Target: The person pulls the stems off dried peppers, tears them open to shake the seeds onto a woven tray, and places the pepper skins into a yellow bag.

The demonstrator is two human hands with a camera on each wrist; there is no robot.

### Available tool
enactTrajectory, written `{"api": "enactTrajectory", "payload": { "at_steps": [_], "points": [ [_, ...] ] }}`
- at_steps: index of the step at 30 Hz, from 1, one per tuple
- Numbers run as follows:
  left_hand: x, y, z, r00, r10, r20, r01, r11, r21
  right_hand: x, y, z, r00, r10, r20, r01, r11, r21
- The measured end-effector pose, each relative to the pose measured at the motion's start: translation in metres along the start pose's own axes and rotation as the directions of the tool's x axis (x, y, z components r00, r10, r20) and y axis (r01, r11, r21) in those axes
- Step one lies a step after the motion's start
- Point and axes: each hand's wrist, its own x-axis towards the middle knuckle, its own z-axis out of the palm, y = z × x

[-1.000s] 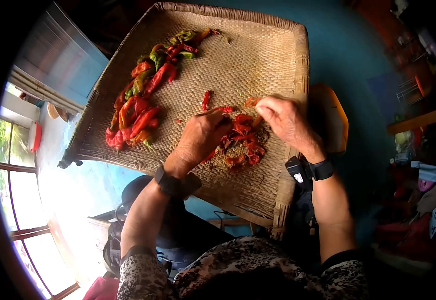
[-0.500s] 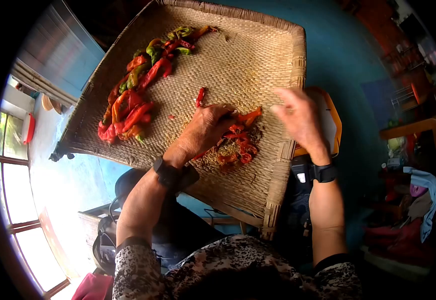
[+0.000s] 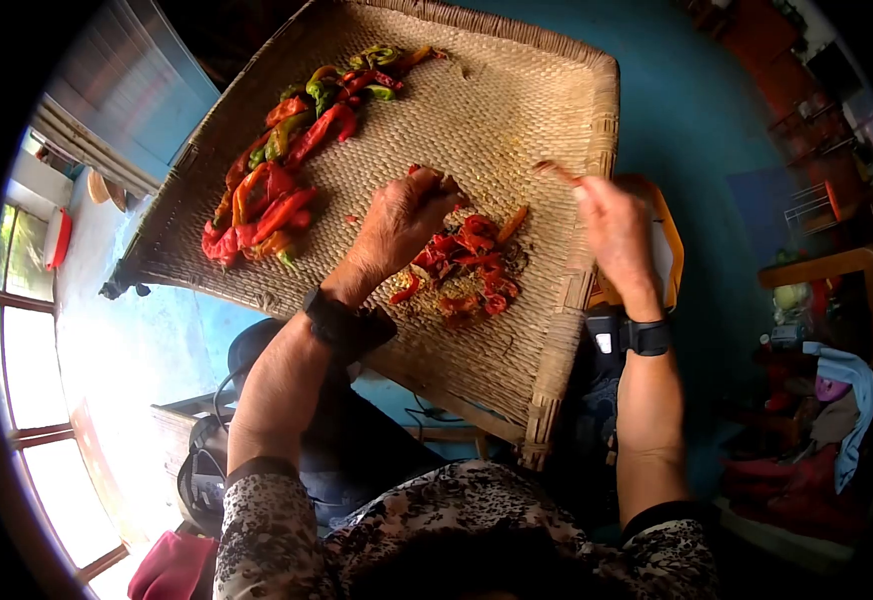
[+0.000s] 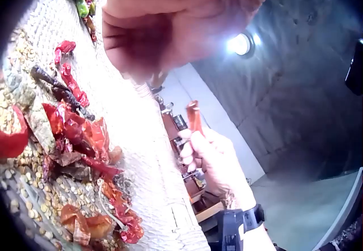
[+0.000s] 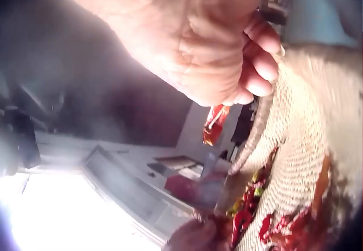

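Observation:
In the head view, my right hand (image 3: 617,235) is raised by the right side of a woven tray (image 3: 517,95). Thumb and fingers pinch a strip of red-orange chili pepper (image 3: 559,173), which sticks out of the grip. My left hand (image 3: 402,220) hovers over the middle of the tray with its fingers curled; I cannot tell whether they hold anything. Just past its knuckles a bit of red pepper shows. Below and right of the left hand lies a heap of torn red peppers (image 3: 477,232) among loose pale seeds (image 4: 34,211).
Along the tray's left side runs a row of whole red and green peppers (image 3: 277,195). An orange-rimmed container (image 3: 672,240) stands beyond the tray's right edge. A window (image 3: 57,490) is at the left; cloths (image 3: 842,410) and furniture stand at the right.
The right hand moved off the heap to the right, briefly spread, and now pinches a strip of pepper. The left hand lifted slightly up and away from the heap.

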Motion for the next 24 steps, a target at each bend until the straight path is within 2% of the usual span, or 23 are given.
{"api": "enactTrajectory", "payload": {
  "at_steps": [2, 4, 5, 6, 7, 8, 9, 10, 11, 12, 14, 15, 16, 18, 22, 24],
  "points": [
    [-0.003, 0.000, 0.004, 0.998, 0.022, 0.058, -0.031, 0.988, 0.149, 0.001, 0.026, -0.010, 0.960, 0.056, -0.273, -0.067, 0.997, -0.031],
    [-0.003, -0.004, 0.009, 0.997, 0.048, 0.060, -0.056, 0.989, 0.135, -0.003, 0.043, -0.030, 0.939, 0.172, -0.297, -0.212, 0.971, -0.111],
    [-0.003, -0.005, 0.010, 0.994, 0.054, 0.094, -0.069, 0.983, 0.169, -0.006, 0.055, -0.035, 0.932, 0.230, -0.279, -0.325, 0.872, -0.365],
    [-0.003, -0.003, 0.011, 0.990, 0.057, 0.127, -0.082, 0.976, 0.202, -0.008, 0.057, -0.037, 0.942, 0.163, -0.295, -0.301, 0.799, -0.520],
    [-0.005, 0.002, 0.011, 0.990, 0.069, 0.122, -0.084, 0.989, 0.123, -0.011, 0.059, -0.034, 0.938, 0.089, -0.336, -0.270, 0.796, -0.542],
    [-0.005, 0.002, 0.013, 0.991, 0.070, 0.114, -0.084, 0.989, 0.121, -0.011, 0.059, -0.030, 0.927, 0.014, -0.375, -0.241, 0.789, -0.565],
    [-0.004, 0.002, 0.014, 0.985, 0.089, 0.151, -0.105, 0.989, 0.103, -0.007, 0.049, -0.025, 0.937, -0.006, -0.349, -0.139, 0.912, -0.387],
    [-0.002, 0.002, 0.016, 0.976, 0.109, 0.187, -0.126, 0.988, 0.084, -0.004, 0.037, -0.019, 0.945, -0.030, -0.326, -0.033, 0.982, -0.185],
    [-0.003, 0.005, 0.017, 0.976, 0.091, 0.195, -0.115, 0.987, 0.113, -0.003, 0.036, -0.007, 0.982, -0.026, -0.190, 0.033, 0.999, 0.036],
    [-0.004, 0.005, 0.020, 0.977, 0.091, 0.190, -0.114, 0.987, 0.113, -0.005, 0.019, 0.002, 1.000, 0.000, 0.013, -0.003, 0.961, 0.278],
    [-0.004, 0.004, 0.024, 0.972, 0.159, 0.170, -0.167, 0.985, 0.033, -0.006, -0.010, 0.024, 0.986, -0.105, 0.132, 0.066, 0.960, 0.273],
    [-0.003, 0.002, 0.025, 0.972, 0.131, 0.194, -0.148, 0.986, 0.073, -0.007, -0.020, 0.028, 0.971, -0.117, 0.207, 0.043, 0.943, 0.331],
    [-0.002, -0.001, 0.026, 0.973, 0.130, 0.193, -0.146, 0.987, 0.073, -0.006, -0.020, 0.036, 0.965, -0.129, 0.230, 0.059, 0.955, 0.292],
    [-0.003, -0.006, 0.030, 0.959, 0.252, 0.134, -0.268, 0.955, 0.126, -0.004, -0.031, 0.039, 0.952, -0.197, 0.236, 0.128, 0.952, 0.279],
    [-0.004, -0.006, 0.029, 0.951, 0.256, 0.173, -0.284, 0.945, 0.161, -0.005, -0.037, 0.046, 0.952, -0.169, 0.255, 0.102, 0.961, 0.258],
    [-0.005, -0.001, 0.027, 0.961, 0.211, 0.181, -0.244, 0.952, 0.185, -0.006, -0.035, 0.046, 0.966, -0.164, 0.198, 0.092, 0.941, 0.327]
  ]
}}
